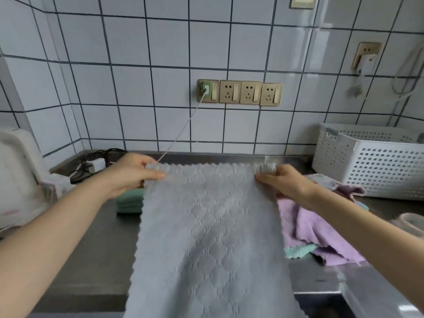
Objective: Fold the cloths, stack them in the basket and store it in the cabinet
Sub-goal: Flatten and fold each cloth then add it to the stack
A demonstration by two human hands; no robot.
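A grey cloth point(211, 237) with a diamond pattern is stretched out over the steel counter point(91, 249), its near end hanging past the front edge. My left hand point(133, 174) pinches its far left corner and my right hand point(282, 182) pinches its far right corner. A folded green cloth point(129, 201) lies on the counter under my left wrist. To the right sits a crumpled heap of purple cloth point(307, 228) with a mint cloth point(296, 251) beneath it. The white perforated basket point(371, 164) stands at the back right.
A tiled wall with a row of sockets point(239, 92) rises behind the counter, and a cable runs down from the left socket. Chargers and black cords point(94, 165) lie at the back left beside a white appliance point(20, 177). A sink edge point(358, 301) shows bottom right.
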